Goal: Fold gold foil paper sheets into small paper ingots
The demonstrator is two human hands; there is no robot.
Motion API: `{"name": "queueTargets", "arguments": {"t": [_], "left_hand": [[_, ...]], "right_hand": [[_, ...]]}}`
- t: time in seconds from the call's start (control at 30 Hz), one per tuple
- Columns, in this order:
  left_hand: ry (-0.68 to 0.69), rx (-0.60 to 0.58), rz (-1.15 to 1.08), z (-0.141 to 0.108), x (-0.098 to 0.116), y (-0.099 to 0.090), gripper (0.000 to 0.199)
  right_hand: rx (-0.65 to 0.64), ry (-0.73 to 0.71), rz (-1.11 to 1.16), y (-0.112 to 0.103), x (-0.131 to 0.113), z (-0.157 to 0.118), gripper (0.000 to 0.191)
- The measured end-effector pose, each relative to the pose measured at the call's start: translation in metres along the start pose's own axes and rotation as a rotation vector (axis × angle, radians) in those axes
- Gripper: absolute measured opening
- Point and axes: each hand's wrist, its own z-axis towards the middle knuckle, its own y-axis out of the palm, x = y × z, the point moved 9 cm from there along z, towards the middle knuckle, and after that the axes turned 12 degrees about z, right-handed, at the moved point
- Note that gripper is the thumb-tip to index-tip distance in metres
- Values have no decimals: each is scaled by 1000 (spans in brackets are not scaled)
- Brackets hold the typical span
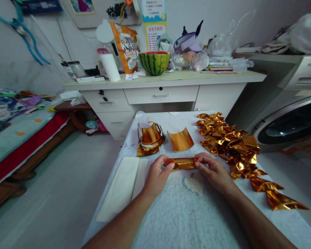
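Note:
A narrow folded strip of gold foil paper [183, 164] stretches level between my two hands, above the cloth-covered table. My left hand [159, 173] pinches its left end between thumb and fingers. Its right end is pinched the same way by my right hand [212, 170]. Just beyond lies a single curled gold foil sheet [181, 139]. Left of that sheet sits a stack of curled gold foil sheets [150, 136] with pale undersides. Along the table's right side spreads a pile of folded gold foil pieces [223, 138] with pointed, flared ends.
White paper sheets [119, 186] lie on the table's left side. Behind the table stands a white desk [160, 94] bearing a half watermelon [154, 63], an orange pouch [126, 48] and a paper roll [110, 67]. A washing machine [290, 103] stands right, a bed [28, 135] left.

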Motion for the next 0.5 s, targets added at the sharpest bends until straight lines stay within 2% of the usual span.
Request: {"name": "queueTargets", "arguments": {"t": [0.27, 0.5], "left_hand": [[-80, -39, -186, -1, -5, 5, 17], [-122, -67, -271, -2, -14, 11, 19]], "right_hand": [[-55, 270, 426, 12, 19, -7, 30], [-71, 360, 582, 17, 20, -12, 31]]}}
